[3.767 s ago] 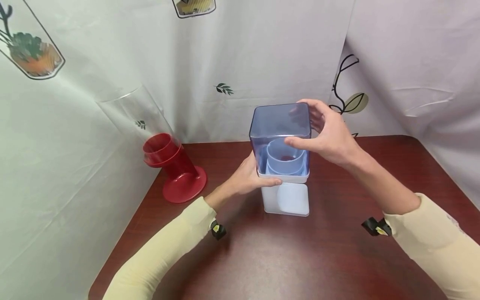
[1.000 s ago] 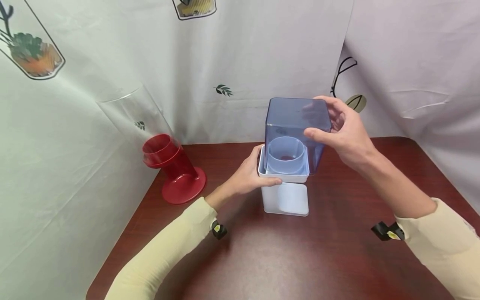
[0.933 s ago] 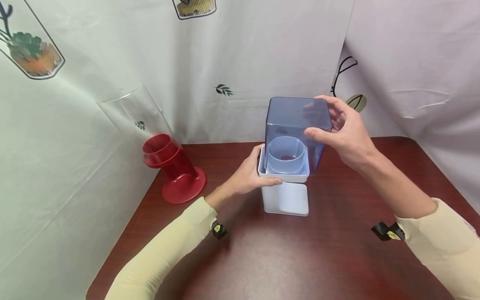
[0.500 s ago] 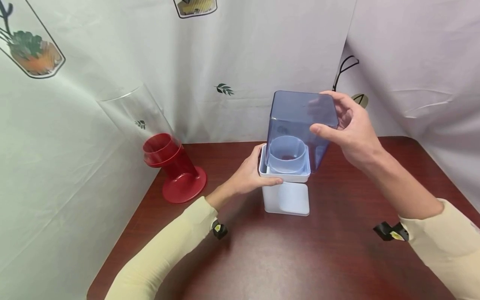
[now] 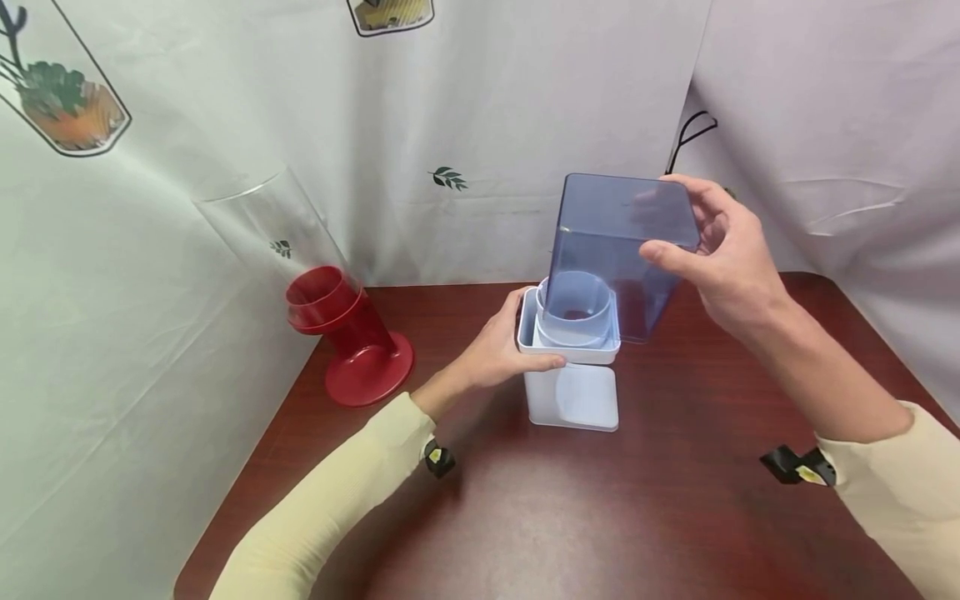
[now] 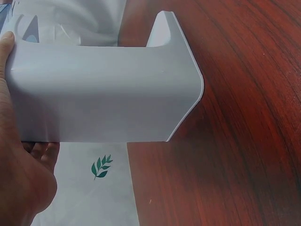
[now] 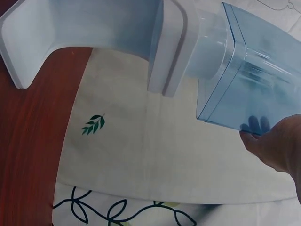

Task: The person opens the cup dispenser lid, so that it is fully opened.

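In the head view my left hand [image 5: 497, 350] grips the upper part of a white dispenser base [image 5: 585, 400], which stands upright on its flat foot. A round white ring [image 7: 207, 47] rises from the square tray at its top. My right hand [image 5: 723, 258] holds a see-through blue square container [image 5: 615, 204], its closed end up, thumb on the near side and fingers on the far side. The container is tilted above and to the right of the tray, its lower edge overlapping the ring in this view. The left wrist view shows the base's smooth back [image 6: 103, 94].
On the left of the brown table [image 5: 480, 533] stands a red stand [image 5: 367, 371] carrying a tall clear cylinder [image 5: 258, 221]. A pale printed curtain [image 5: 525, 108] hangs behind the table and along both sides.
My right hand has lifted the blue container off the white tray and moved it up and to the right, tilting it. My left hand and the base have stayed put.
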`<state>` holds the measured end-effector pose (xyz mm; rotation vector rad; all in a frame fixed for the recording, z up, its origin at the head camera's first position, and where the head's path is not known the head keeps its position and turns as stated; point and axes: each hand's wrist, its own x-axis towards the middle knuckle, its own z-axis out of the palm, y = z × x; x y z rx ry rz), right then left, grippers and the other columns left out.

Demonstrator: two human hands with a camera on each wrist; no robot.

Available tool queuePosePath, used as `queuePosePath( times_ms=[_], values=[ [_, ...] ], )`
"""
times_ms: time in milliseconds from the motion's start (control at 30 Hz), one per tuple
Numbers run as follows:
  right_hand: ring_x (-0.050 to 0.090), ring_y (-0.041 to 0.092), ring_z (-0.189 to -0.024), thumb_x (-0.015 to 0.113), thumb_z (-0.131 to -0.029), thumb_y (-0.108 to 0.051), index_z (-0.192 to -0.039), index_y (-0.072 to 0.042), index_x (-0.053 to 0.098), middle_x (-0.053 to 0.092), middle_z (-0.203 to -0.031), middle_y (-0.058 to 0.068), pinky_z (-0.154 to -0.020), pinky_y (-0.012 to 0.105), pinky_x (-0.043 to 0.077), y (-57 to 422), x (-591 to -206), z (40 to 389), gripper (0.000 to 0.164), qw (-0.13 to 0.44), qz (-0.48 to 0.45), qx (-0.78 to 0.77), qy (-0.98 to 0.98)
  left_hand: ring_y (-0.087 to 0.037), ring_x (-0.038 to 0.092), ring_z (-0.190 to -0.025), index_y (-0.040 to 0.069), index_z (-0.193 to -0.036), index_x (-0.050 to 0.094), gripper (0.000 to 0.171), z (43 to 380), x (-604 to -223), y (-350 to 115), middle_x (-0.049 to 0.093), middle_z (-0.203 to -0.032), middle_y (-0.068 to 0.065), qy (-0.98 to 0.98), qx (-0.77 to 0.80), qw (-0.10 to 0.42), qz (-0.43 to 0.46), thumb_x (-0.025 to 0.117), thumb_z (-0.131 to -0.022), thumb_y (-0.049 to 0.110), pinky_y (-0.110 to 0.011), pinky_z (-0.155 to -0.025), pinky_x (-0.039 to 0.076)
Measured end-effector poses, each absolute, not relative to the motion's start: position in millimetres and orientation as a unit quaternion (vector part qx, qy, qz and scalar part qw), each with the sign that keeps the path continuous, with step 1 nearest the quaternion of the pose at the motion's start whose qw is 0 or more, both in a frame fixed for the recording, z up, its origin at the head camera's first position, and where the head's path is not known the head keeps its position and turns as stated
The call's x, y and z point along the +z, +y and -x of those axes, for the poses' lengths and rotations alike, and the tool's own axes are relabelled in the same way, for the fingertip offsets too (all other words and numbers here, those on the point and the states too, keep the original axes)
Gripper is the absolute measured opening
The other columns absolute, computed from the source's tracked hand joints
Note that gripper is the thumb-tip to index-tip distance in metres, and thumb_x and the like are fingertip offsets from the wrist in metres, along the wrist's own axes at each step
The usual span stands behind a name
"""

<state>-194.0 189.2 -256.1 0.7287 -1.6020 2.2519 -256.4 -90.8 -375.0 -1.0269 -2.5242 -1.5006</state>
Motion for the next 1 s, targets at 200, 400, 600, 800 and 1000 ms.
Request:
queuePosePath(
  times_ms=[200,400,600,800,1000],
  values=[
    [0.066,0.022,-0.105,0.064,-0.084,0.027,-0.137,0.002,0.061,0.070,-0.118,0.015,-0.081,0.026,0.061,196,-259,192,0.059,0.141,-0.249,0.794,-0.537,-0.015,0.062,-0.116,0.012,-0.154,0.039,0.101,257,-375,-91,0.063,-0.136,-0.002,-0.812,-0.481,0.019,0.330,0.099,-0.073,0.022,-0.035,-0.102,0.050],
    [0.065,0.022,-0.103,0.062,-0.083,0.028,-0.137,0.002,0.061,0.069,-0.118,0.015,-0.078,0.025,0.060,202,-261,188,0.060,0.145,-0.243,0.797,-0.534,-0.018,0.063,-0.116,0.013,-0.154,0.039,0.101,257,-375,-90,0.064,-0.135,-0.004,-0.808,-0.487,0.018,0.332,0.099,-0.074,0.024,-0.038,-0.102,0.050],
    [0.065,0.022,-0.103,0.061,-0.083,0.029,-0.138,0.004,0.060,0.068,-0.119,0.016,-0.078,0.025,0.060,209,-263,184,0.061,0.155,-0.248,0.795,-0.532,-0.016,0.063,-0.115,0.013,-0.154,0.038,0.102,258,-375,-90,0.063,-0.135,-0.002,-0.809,-0.485,0.016,0.332,0.099,-0.073,0.024,-0.036,-0.102,0.050],
    [0.064,0.023,-0.103,0.060,-0.081,0.031,-0.138,0.007,0.059,0.068,-0.118,0.018,-0.081,0.025,0.059,218,-265,180,0.061,0.171,-0.244,0.798,-0.523,-0.016,0.062,-0.116,0.013,-0.155,0.037,0.103,258,-374,-89,0.062,-0.138,-0.003,-0.811,-0.482,0.014,0.331,0.099,-0.073,0.023,-0.035,-0.102,0.050],
    [0.064,0.024,-0.106,0.059,-0.082,0.032,-0.138,0.011,0.058,0.067,-0.120,0.019,-0.084,0.024,0.057,231,-269,177,0.060,0.177,-0.247,0.811,-0.500,-0.021,0.062,-0.118,0.011,-0.157,0.037,0.107,259,-374,-89,0.061,-0.140,-0.008,-0.807,-0.488,0.014,0.332,0.100,-0.071,0.018,-0.038,-0.102,0.050]
  ],
)
